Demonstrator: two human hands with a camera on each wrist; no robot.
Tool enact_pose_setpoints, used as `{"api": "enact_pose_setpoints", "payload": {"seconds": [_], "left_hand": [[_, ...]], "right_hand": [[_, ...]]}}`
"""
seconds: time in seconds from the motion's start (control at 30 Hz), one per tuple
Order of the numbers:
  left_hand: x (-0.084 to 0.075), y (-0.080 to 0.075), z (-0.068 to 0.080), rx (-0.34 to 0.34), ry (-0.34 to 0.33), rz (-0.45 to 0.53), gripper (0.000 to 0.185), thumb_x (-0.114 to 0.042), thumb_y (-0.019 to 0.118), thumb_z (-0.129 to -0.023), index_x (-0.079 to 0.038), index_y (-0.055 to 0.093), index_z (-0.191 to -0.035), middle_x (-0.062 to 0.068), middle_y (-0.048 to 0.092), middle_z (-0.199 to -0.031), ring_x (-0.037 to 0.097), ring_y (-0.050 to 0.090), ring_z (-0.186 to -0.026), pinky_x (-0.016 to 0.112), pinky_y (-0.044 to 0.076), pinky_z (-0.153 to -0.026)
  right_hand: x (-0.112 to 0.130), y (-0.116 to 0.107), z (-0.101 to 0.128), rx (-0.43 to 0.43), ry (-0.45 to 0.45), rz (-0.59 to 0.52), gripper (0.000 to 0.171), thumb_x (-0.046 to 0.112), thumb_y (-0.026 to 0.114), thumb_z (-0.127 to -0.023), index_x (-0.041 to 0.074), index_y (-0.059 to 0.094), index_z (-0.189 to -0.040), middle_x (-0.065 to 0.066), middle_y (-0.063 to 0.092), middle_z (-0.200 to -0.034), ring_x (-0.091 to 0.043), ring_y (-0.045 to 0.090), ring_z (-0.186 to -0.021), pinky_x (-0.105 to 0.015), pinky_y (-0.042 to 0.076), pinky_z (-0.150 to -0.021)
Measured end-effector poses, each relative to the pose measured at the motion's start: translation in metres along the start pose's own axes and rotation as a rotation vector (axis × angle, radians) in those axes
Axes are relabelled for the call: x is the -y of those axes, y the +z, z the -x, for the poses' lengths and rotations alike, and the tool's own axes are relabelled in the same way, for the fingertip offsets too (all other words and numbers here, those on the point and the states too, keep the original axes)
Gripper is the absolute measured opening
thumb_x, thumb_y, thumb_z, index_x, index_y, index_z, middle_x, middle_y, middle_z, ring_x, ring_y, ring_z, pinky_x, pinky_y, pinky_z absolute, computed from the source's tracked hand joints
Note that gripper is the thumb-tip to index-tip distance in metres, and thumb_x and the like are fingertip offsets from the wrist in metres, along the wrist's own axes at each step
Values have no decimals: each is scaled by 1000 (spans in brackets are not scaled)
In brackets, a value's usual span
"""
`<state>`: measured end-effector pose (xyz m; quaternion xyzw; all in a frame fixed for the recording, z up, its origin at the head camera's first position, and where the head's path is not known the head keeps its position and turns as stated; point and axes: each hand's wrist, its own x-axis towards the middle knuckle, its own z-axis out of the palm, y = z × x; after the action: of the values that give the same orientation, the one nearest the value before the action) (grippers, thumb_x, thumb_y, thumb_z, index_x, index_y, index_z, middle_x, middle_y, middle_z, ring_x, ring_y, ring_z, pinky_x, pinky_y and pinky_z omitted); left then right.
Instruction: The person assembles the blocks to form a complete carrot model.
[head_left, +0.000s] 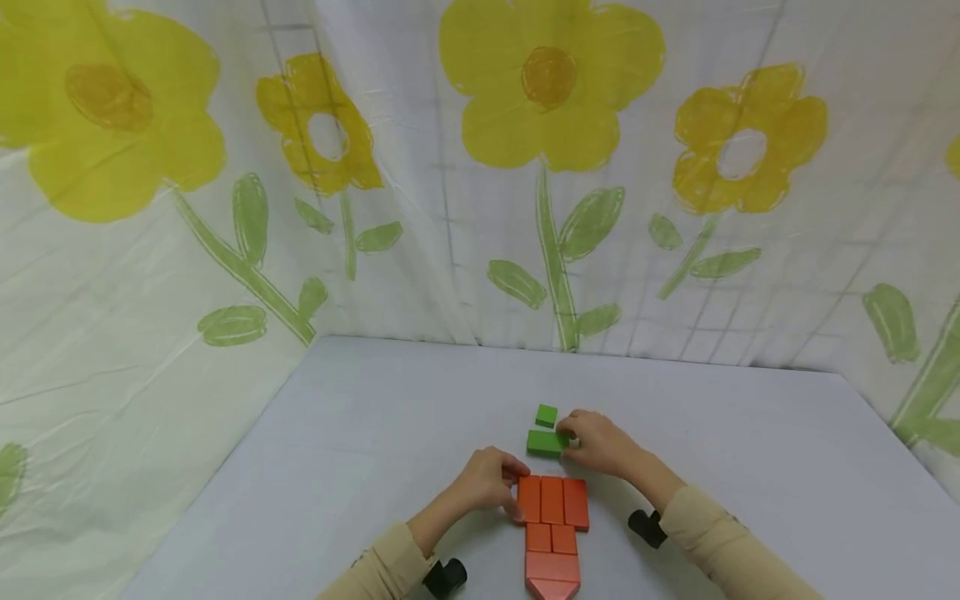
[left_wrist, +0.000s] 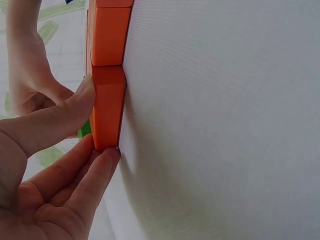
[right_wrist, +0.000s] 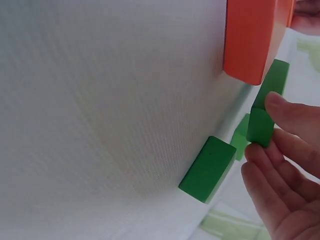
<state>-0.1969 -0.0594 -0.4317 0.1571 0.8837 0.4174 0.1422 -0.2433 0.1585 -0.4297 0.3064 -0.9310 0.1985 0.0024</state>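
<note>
My left hand holds the far left corner of an orange block. Its thumb lies along the block's upper edge and its fingertips touch the far end. That block belongs to a flat figure of orange blocks, wide at the far end and pointed at the near end. Just beyond the figure, my right hand pinches one end of a long green block between thumb and fingers. A small green block lies behind it. Another green block shows in the right wrist view, mostly hidden from the head view.
The blocks lie on a pale table. A white curtain with yellow flowers hangs behind and along its sides. Dark wrist cameras stick out below both cuffs.
</note>
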Motion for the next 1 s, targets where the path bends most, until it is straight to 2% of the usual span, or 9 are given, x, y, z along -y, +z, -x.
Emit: {"api": "enact_pose_setpoints", "payload": {"seconds": [0.1, 0.4, 1.0], "left_hand": [[0, 0, 0, 0, -1, 3, 44, 7, 88, -57, 2, 73, -98, 5, 70, -88, 14, 59, -79, 28, 51, -72], [2, 0, 2, -8, 29, -2, 42, 7, 88, -58, 2, 73, -97, 4, 68, -87, 13, 58, -78, 28, 51, -72], [0, 0, 2, -5, 28, -2, 43, 8, 87, -59, 3, 73, -99, 3, 67, -86, 12, 55, -76, 26, 49, -69]], "right_hand": [[2, -2, 6, 1, -24, -6, 23, 5, 77, -80, -2, 70, -100, -6, 64, -91, -17, 58, -81, -34, 50, -73], [2, -3, 16, 62, -18, -75, 25, 8, 77, -81, -3, 69, -102, -3, 63, -92, -14, 55, -81, -33, 50, -73], [5, -8, 15, 130, -61, -95, 22, 6, 76, -81, -2, 70, -101, -3, 63, -91, -13, 53, -79, -31, 49, -70]]}}
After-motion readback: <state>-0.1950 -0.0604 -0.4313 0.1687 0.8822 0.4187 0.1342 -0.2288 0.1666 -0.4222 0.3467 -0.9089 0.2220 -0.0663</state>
